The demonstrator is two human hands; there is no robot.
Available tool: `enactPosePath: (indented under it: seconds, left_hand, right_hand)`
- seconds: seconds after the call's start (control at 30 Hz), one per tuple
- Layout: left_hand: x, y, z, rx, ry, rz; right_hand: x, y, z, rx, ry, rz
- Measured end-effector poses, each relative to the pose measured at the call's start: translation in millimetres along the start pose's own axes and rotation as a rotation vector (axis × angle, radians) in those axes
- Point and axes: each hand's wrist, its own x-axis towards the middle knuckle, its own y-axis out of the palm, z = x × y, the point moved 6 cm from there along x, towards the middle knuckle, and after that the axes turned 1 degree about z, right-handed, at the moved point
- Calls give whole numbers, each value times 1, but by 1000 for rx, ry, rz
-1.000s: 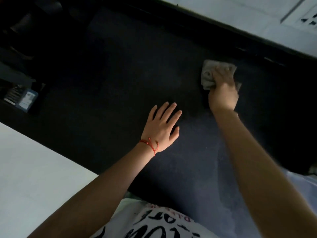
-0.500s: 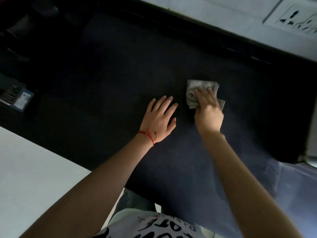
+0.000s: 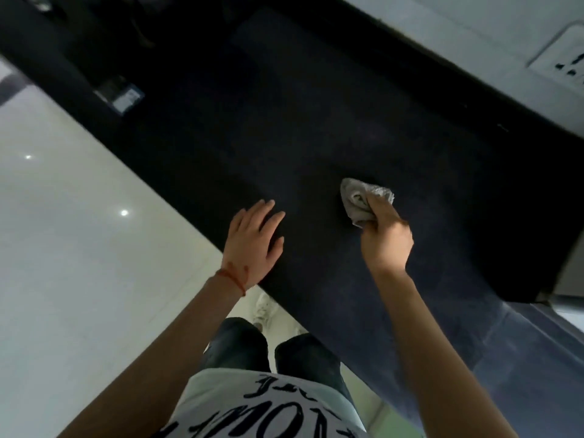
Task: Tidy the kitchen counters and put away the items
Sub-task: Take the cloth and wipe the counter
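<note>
Closest to us, our left hand [image 3: 254,243] lies flat on the near edge of the dark counter [image 3: 284,128], fingers spread and holding nothing, pretty much just propping us up. It has a red thread bracelet [image 3: 232,278] at the wrist.

A bit further in and to the right, our right hand [image 3: 384,240] is closed around a bunched grey cloth [image 3: 360,199], fingers wrapped over the back of it while the front of the wad is pressed down on the counter top. Looks like we're mid-wipe.

What could go sideways: the cloth is scrunched into a ball, so only a small patch touches and we could easily leave streaks or miss strips, which are hard to spot on a surface this dark.

Further back to the left there's a small box with a label [image 3: 121,93] on the counter; a wide sweep could knock it. Beyond that, on the pale wall, a socket plate [image 3: 565,66], so a wet cloth should keep clear.
</note>
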Motion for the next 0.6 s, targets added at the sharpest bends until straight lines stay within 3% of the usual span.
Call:
enactPosePath:
  seconds: [0.1, 0.27, 0.43, 0.6]
  left_hand:
    - [-67, -9, 50, -49, -151, 12]
    - [-165, -15, 136, -244, -580, 116]
    - [-267, 11, 207, -631, -1110, 9]
    - [-367, 30, 262, -830, -1488, -47]
  right_hand:
    - [-30, 16, 40, 185, -162, 66]
    - [-84, 84, 113, 353, -422, 416]
    - [-129, 177, 165, 436, -422, 787]
    - [-138, 249, 203, 211, -384, 803]
